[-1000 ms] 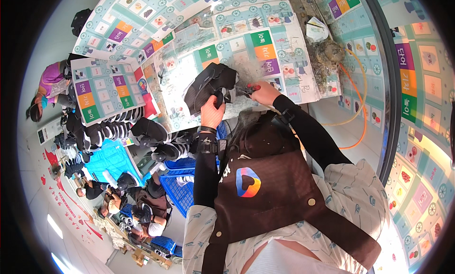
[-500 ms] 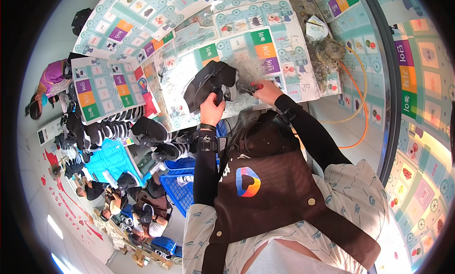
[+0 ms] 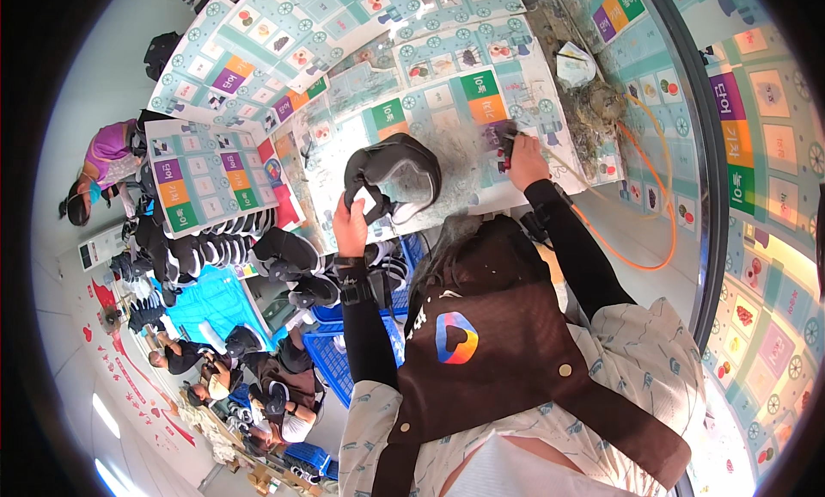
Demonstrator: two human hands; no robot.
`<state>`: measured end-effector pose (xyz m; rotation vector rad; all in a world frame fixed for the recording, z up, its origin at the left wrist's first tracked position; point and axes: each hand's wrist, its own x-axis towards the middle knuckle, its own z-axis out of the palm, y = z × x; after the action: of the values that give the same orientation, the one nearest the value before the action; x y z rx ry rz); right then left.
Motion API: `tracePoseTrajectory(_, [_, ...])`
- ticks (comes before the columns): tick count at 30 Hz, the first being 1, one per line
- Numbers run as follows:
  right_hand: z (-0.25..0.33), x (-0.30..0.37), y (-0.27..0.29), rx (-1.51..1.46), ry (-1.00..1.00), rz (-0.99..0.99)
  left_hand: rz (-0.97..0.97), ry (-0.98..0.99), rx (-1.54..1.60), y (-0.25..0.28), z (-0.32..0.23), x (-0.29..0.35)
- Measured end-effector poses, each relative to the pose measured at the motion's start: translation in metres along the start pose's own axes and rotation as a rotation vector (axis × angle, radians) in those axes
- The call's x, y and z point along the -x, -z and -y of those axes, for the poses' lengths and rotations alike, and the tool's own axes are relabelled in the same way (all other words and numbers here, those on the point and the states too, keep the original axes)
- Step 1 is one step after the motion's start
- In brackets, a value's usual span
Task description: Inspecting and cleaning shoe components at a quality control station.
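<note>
My left hand (image 3: 351, 227) grips the edge of a black shoe upper (image 3: 421, 163) with white trim. The upper is lifted over the worktop, its curved opening facing me. Right of it, my right hand (image 3: 527, 162) is closed around a small dark tool with a red part (image 3: 507, 149). Its kind is hard to make out, and its head is blurred. The tool is apart from the upper. Beneath both hands lies a worktop covered with printed sheets (image 3: 438, 123), smeared with dark grey fuzz.
Several black shoes or uppers (image 3: 284, 252) are piled at the left beside blue baskets (image 3: 335, 359). An orange hose (image 3: 662, 248) and a yellow one hang at the right. A dark metal post (image 3: 713, 205) stands farther right. Other people (image 3: 103, 170) are at the left.
My left hand has turned the shoe upper and moved slightly left and down. My right hand has moved right, away from the upper, with the tool.
</note>
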<state>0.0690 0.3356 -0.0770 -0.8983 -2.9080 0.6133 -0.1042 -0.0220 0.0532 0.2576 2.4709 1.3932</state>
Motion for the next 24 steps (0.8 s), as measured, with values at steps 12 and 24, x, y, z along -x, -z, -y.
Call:
tracePoseTrajectory(12, [0.127, 0.011, 0.092, -0.824, 0.013, 0.066, 0.068, 0.150, 0.591, -0.027, -0.022, 0.010])
tracePoseTrajectory(24, [0.134, -0.024, 0.106, -0.975, 0.102, 0.032, 0.066, 0.178, 0.587, -0.010, -0.023, 0.015])
